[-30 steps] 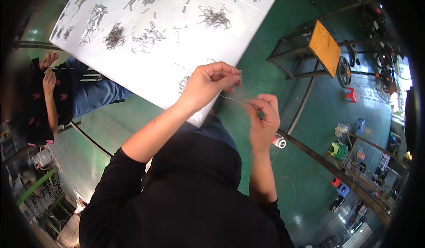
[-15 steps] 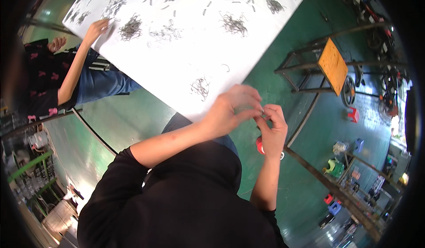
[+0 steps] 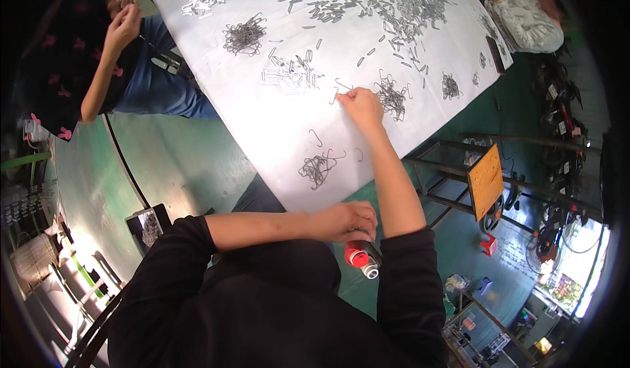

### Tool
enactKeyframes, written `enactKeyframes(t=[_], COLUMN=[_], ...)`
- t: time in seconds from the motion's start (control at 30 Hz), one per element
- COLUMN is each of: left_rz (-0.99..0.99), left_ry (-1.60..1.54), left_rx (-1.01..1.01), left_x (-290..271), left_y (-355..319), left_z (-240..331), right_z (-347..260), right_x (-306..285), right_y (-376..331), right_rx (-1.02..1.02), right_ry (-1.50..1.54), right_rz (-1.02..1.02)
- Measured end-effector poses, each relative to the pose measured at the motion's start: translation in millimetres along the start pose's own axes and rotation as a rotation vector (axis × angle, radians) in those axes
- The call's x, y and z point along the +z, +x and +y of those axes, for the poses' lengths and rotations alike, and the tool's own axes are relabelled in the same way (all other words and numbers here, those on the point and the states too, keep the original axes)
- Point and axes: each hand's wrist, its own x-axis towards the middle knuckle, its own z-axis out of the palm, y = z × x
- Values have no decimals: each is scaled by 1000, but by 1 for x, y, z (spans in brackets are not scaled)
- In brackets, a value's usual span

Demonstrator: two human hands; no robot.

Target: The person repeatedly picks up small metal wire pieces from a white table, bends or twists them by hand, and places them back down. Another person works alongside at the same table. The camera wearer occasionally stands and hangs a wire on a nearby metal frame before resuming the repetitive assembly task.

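Observation:
My right hand (image 3: 364, 110) reaches over the white table (image 3: 262, 138), thumb and fingertips pinched on a thin, dark wire hook (image 3: 334, 97). Beside it lies a tangled pile of similar hooks (image 3: 392, 99). My left hand (image 3: 353, 223) is held near the table's front corner with its fingers curled. Whatever sits inside those fingers is hidden. Just below it show a red round object (image 3: 356, 255) and a silver-rimmed round end (image 3: 371, 271). A smaller hook pile (image 3: 317, 170) lies on the near part of the table, with a loose hook (image 3: 358, 155) beside it.
Small grey metal strips (image 3: 400, 3) cover the far table, with another cluster (image 3: 292, 72) nearer. A further hook pile (image 3: 245, 34) lies left. Co-workers sit at the left (image 3: 118, 33) and far right (image 3: 525, 23). A wooden-topped stool (image 3: 484, 181) stands right.
My hands, together before, have parted: the right has reached forward onto the table to a hook, the left has drawn back nearer me. The view has shifted, showing more of the far table.

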Motion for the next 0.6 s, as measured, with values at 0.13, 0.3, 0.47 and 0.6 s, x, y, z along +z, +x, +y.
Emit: enactKeyframes(t=[0.13, 0.3, 0.47, 0.6], left_rz=[79, 80, 97, 146], left_ry=[83, 59, 77, 95], left_rx=[62, 13, -6, -29], left_x=[8, 14, 21, 28], left_y=[0, -3, -4, -2], left_z=[-8, -2, 9, 23], right_z=[-19, 10, 43, 53], right_x=[24, -9, -69, -82], right_y=[11, -31, -144, -235], right_rx=[-166, -223, -23, 51], right_ry=[-177, 137, 900, 1173], right_rz=[32, -34, -12, 183])
